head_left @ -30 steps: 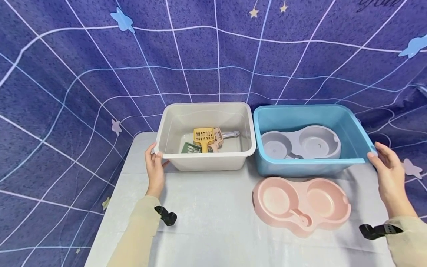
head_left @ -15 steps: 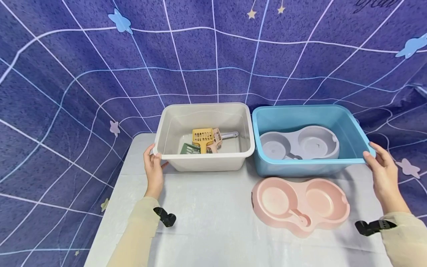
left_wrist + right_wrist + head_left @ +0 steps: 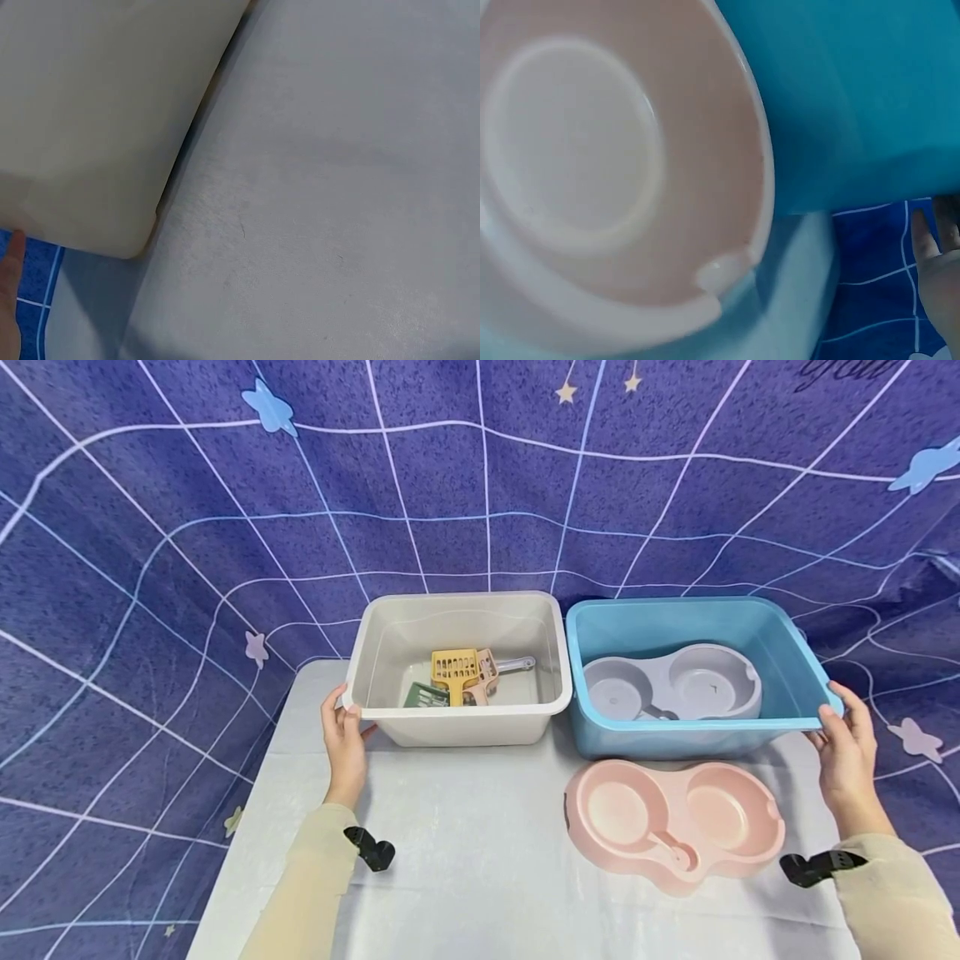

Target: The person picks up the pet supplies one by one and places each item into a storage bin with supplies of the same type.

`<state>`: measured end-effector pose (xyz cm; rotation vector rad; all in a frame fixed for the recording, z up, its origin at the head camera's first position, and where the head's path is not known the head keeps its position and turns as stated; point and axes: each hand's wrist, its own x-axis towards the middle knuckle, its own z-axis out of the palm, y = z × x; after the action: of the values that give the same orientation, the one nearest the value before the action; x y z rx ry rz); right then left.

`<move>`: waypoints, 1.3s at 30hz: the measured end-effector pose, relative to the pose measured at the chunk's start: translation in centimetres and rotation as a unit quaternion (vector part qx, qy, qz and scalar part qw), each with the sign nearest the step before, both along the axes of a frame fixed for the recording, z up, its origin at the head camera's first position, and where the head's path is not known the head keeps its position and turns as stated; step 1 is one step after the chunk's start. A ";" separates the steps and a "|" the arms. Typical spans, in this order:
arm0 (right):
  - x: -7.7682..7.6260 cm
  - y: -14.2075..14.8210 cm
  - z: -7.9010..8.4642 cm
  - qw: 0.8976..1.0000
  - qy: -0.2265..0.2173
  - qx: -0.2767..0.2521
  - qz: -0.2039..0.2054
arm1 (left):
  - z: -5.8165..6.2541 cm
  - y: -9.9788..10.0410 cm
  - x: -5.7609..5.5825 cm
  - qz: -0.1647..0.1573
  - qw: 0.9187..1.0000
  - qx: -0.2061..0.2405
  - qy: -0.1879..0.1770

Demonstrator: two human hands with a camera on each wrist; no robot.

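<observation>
My left hand [image 3: 343, 747] grips the front left corner of a light grey plastic bin [image 3: 465, 727], thumb on its rim. In the left wrist view the bin's wall [image 3: 97, 135] shows with a finger against its lower edge. My right hand [image 3: 847, 747] holds the front right corner of a blue plastic bin [image 3: 675, 741], the thumb at the rim and other fingers partly hidden behind it. Inside the grey bin lie a yellow slotted litter scoop [image 3: 455, 668], a pinkish one [image 3: 487, 672] and a green one [image 3: 426, 695]. A grey double pet bowl [image 3: 660, 670] sits in the blue bin.
A pink double pet bowl [image 3: 675, 827] rests on the white-covered table [image 3: 450, 860] in front of the blue bin. The bins stand side by side at the back, against a blue curtain [image 3: 450, 468] with a line grid and stars.
My right hand has shifted a little left and now wraps further round the blue bin's corner. The left hand keeps its hold; both bins look unmoved apart from a slight camera shift.
</observation>
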<state>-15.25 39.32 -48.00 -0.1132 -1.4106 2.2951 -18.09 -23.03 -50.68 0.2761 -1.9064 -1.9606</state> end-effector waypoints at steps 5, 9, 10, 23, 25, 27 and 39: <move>-0.2 -0.4 -0.3 0.998 0.005 -0.056 -0.006 | -0.1 0.0 0.0 -0.003 1.000 0.000 -0.001; -0.4 -0.7 -0.3 0.997 -0.023 -0.055 -0.044 | -0.1 0.1 0.1 0.001 1.000 -0.004 -0.006; -0.5 -0.7 -0.4 0.997 -0.034 -0.043 -0.056 | -0.1 0.1 0.1 0.002 1.000 -0.004 -0.006; -0.7 -0.4 -0.8 0.992 -0.066 0.022 -0.110 | -0.1 0.3 0.2 0.001 1.000 0.008 -0.008; -0.7 -0.3 -0.8 0.991 -0.070 0.023 -0.109 | -0.1 0.3 0.2 -0.003 1.000 0.005 -0.008; -0.6 -0.3 -0.7 0.992 -0.071 0.023 -0.104 | -0.1 0.2 0.3 -0.007 1.000 0.000 -0.012; 0.4 0.8 -0.2 0.999 -0.015 0.020 0.033 | 0.8 0.3 0.5 0.003 1.000 0.012 -0.024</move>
<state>-14.85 40.07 -48.22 -0.0906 -1.4958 2.3251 -17.61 -22.74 -49.91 0.3368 -1.9112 -1.9905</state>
